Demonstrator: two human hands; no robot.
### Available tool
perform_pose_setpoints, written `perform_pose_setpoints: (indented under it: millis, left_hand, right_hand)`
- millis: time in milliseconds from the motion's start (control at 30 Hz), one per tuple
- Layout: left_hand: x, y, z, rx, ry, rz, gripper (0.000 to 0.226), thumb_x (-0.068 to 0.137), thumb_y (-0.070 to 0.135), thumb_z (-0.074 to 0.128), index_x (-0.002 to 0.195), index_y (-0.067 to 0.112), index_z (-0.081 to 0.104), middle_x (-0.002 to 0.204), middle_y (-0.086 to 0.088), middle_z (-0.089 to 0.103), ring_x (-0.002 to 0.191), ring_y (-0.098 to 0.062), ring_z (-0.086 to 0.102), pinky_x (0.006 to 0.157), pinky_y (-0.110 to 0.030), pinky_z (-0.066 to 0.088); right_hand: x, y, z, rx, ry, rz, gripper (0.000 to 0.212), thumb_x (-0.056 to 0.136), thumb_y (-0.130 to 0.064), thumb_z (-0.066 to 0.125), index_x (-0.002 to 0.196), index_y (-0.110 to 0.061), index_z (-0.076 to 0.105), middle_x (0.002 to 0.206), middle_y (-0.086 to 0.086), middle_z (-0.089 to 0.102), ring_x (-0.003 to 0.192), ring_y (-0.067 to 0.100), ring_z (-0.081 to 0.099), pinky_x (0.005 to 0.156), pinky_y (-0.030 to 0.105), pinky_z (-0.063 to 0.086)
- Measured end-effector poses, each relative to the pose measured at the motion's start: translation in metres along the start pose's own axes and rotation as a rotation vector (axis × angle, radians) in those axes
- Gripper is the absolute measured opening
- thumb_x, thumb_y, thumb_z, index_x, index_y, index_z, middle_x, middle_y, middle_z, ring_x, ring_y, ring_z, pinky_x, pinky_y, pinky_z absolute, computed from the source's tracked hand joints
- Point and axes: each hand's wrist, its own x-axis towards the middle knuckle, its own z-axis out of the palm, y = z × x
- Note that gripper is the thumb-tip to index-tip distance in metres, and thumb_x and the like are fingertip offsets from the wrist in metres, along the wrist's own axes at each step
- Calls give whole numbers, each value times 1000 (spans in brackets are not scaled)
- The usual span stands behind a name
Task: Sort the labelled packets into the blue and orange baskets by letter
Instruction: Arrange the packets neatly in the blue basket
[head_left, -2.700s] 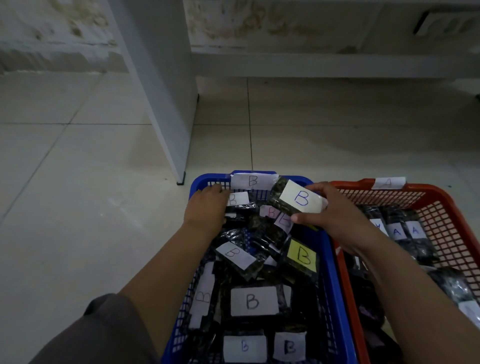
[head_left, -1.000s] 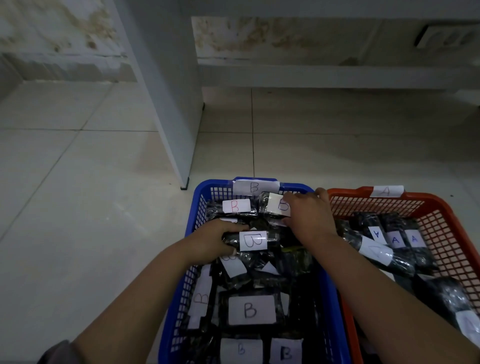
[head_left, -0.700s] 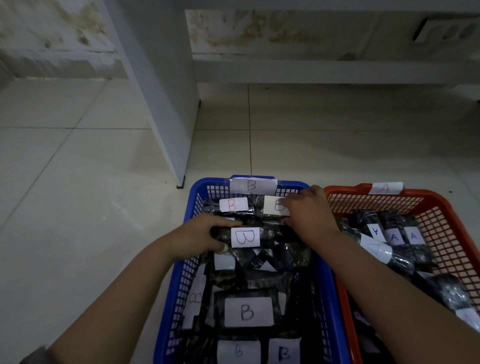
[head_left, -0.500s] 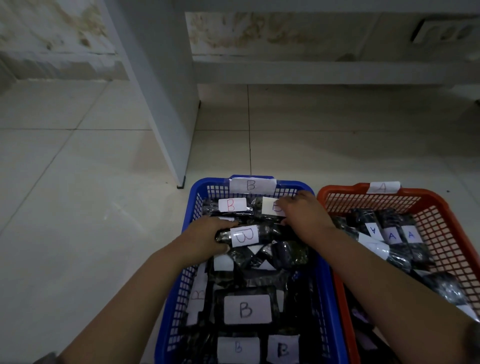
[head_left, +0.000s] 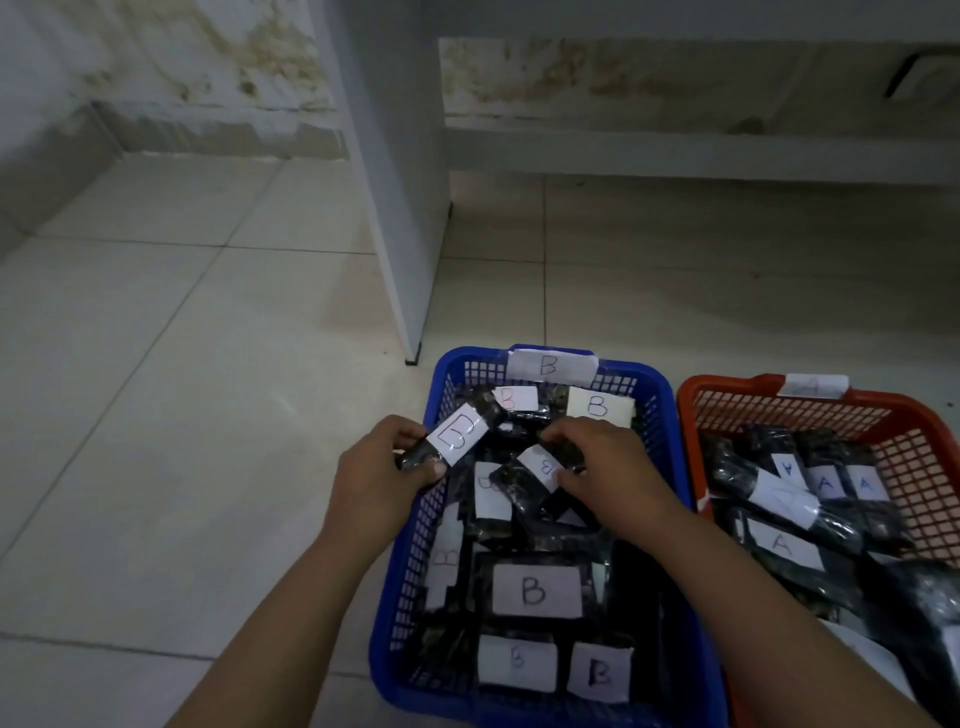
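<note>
A blue basket tagged B stands on the floor, filled with several black packets bearing white B labels. To its right is the orange basket, tagged A, with black packets labelled A. My left hand grips a black B packet tilted over the blue basket's left rim. My right hand pinches another black B packet inside the blue basket, among the pile.
A white panel leg stands on the tiled floor just beyond the blue basket's far left corner. A stained wall and a low ledge run behind. Bare tiles stretch to the left.
My left hand has lifted its B packet up and left, to the basket's left rim. My right hand left the far packets and now grips a packet in the middle.
</note>
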Motion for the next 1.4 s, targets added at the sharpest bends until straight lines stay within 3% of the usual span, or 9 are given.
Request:
perform_pose_setpoints:
  millis: [200, 367, 567, 733, 867, 967, 1033, 1167, 1400]
  left_hand:
    - [-21, -2, 1, -86, 37, 7, 25, 77, 11, 75, 95, 21, 60, 87, 12, 62, 76, 7, 55, 57, -2, 41]
    - [-4, 5, -2, -42, 33, -11, 25, 81, 11, 72, 99, 20, 57, 89, 10, 58, 74, 1, 53, 54, -7, 37]
    - [7, -2, -3, -67, 12, -59, 26, 85, 15, 67, 104, 20, 49, 76, 11, 54, 68, -1, 52, 53, -16, 38]
    - [10, -5, 0, -124, -33, -59, 24, 86, 15, 66, 104, 19, 50, 77, 11, 54, 69, -2, 53, 57, -19, 44]
    - [7, -11, 2, -154, -82, -54, 24, 83, 13, 68, 102, 18, 53, 81, 11, 54, 71, 1, 51, 53, -10, 38]
    - [7, -16, -1, -211, -61, -55, 27, 78, 6, 73, 98, 14, 56, 85, 10, 55, 73, 2, 51, 56, -4, 41]
    - [10, -16, -4, -248, -22, -60, 28, 76, 5, 74, 94, 14, 56, 82, 11, 55, 72, 3, 51, 56, -5, 41]
    - [13, -13, -5, -303, -3, -63, 25, 76, 6, 75, 92, 13, 57, 81, 10, 57, 72, 0, 53, 56, -8, 42]
    - [16, -12, -2, -278, 39, -53, 23, 77, 8, 74, 95, 17, 62, 99, -2, 65, 90, -15, 61, 76, -21, 47]
  right_hand:
    - [14, -5, 21, -270, -246, -129, 65, 86, -7, 56, 141, -36, 36, 149, -14, 33, 142, 17, 15, 113, 41, 16]
    - [25, -6, 13, -443, -156, -210, 44, 86, -13, 58, 126, -30, 54, 130, -7, 50, 124, 16, 37, 101, 33, 25]
    - [23, -8, -12, 152, 92, 187, 18, 83, -5, 66, 97, -16, 67, 95, -7, 62, 90, 8, 56, 69, 8, 36]
    - [25, -23, -5, 241, 157, 383, 18, 86, -9, 64, 97, -22, 57, 89, 0, 60, 82, 15, 57, 60, 20, 43]
    - [16, -26, 18, -270, 36, 448, 16, 90, -10, 51, 101, -21, 49, 98, 7, 62, 89, 25, 59, 75, 39, 53]
    - [10, -34, 29, -467, 239, 362, 18, 88, -14, 56, 105, -15, 60, 109, 8, 60, 101, 26, 50, 83, 36, 43]
    - [6, -50, 37, -357, 299, 303, 20, 90, -31, 57, 95, -15, 67, 97, 6, 65, 96, 23, 52, 81, 34, 43]
    - [1, -73, 61, -407, -107, 391, 48, 84, -63, 51, 97, -19, 66, 101, 3, 66, 109, 24, 48, 94, 36, 33]
    - [-1, -69, 16, -54, -32, 514, 38, 79, -43, 69, 113, -26, 64, 111, -3, 65, 96, 18, 60, 90, 39, 45]
